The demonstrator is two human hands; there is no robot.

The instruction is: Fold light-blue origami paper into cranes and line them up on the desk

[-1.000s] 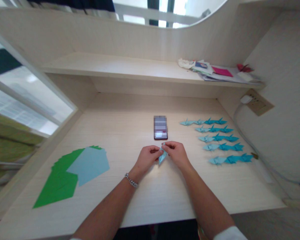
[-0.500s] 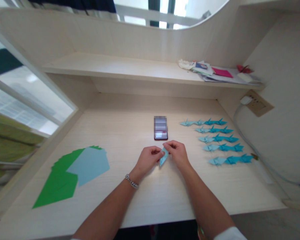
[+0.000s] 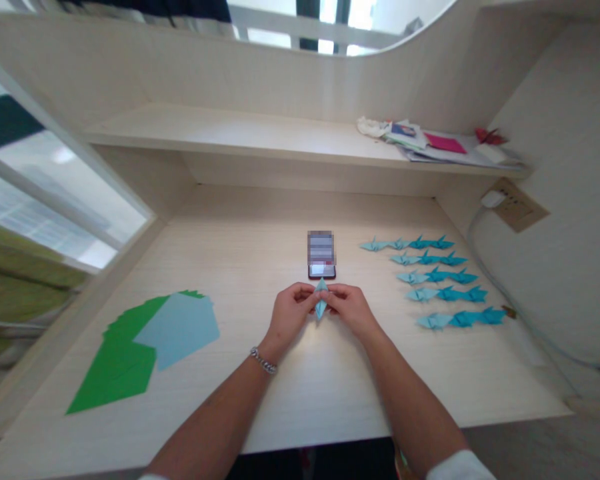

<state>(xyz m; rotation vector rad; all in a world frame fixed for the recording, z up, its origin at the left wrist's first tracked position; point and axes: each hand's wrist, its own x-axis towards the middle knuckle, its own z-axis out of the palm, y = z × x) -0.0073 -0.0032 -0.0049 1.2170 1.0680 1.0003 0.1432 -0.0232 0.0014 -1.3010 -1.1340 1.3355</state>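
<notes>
Between both hands is a small light-blue folded origami paper (image 3: 321,308), a narrow diamond with its points up and down. My left hand (image 3: 293,312) pinches its left side, and my right hand (image 3: 349,307) pinches the right side, the thumbs close together at its middle. Some fingertips are hidden behind the paper. Just beyond the hands lies a phone (image 3: 321,256) with a blurred screen. To the right, several rows of folded blue paper cranes (image 3: 437,277) run from pale to darker blue.
At the left lie fanned green paper sheets (image 3: 115,373) and light-blue sheets (image 3: 185,330). A shelf (image 3: 240,133) spans the back, with papers (image 3: 445,143) at its right end. On the right wall a cable (image 3: 500,287) hangs from a socket (image 3: 517,207).
The folded paper has turned from a slant to upright and moved slightly left and away. My right hand has shifted from its top tip to its side, level with the left.
</notes>
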